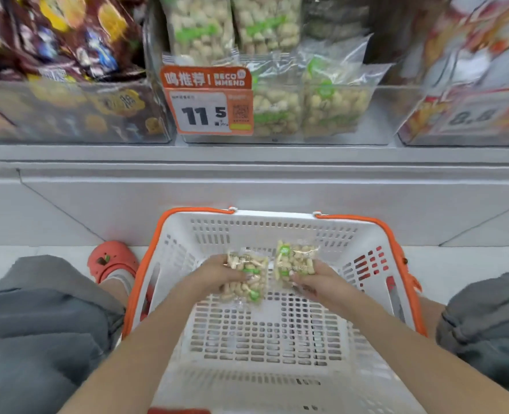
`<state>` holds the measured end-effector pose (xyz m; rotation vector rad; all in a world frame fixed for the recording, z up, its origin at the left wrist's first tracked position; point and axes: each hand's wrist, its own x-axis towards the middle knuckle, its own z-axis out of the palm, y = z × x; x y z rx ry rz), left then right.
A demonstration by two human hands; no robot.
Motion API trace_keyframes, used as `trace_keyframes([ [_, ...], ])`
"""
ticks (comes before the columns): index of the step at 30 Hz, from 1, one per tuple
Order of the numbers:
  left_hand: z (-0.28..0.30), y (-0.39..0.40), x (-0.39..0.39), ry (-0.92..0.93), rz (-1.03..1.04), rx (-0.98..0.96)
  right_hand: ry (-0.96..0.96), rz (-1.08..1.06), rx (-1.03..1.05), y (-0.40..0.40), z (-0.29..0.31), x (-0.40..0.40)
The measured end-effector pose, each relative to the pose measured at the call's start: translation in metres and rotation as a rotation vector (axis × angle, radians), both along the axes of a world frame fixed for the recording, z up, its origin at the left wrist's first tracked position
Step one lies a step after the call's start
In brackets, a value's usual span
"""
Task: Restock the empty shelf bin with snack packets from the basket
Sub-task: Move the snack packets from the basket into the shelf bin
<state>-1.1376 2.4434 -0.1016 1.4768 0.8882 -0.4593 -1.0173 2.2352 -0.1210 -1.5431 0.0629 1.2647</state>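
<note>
Head view: I'm gripping one snack packet [245, 277] in my left hand [217, 274] and another packet [295, 259] in my right hand [316, 280], fingers curled round each, low inside the white basket [272, 339], which is looking otherwise emptied. The clear shelf bin [286, 115] far ahead is already holding several packets, so restocking seems nearly finished. The basket is sitting on pale floor [53, 249], and a price tag [207, 100] is hanging on the bin.
</note>
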Motion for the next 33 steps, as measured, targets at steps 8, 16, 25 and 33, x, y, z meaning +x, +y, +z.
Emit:
trace_keyframes([
  [8, 0.123, 0.033, 0.006, -0.205, -0.046, -0.145, -0.072, 0.068, 0.177, 0.006, 0.117, 0.010],
  [16, 0.190, 0.028, 0.017, -0.411, 0.048, -0.169, -0.162, 0.099, 0.301, 0.018, 0.209, 0.018],
  [25, 0.230, 0.047, 0.040, -0.524, -0.071, 0.381, -0.515, 0.057, 0.373, 0.057, 0.247, 0.027],
  [33, 0.247, 0.057, 0.044, -0.685, 0.243, 0.432, -0.926, -0.219, 0.607, 0.092, 0.296, 0.075],
])
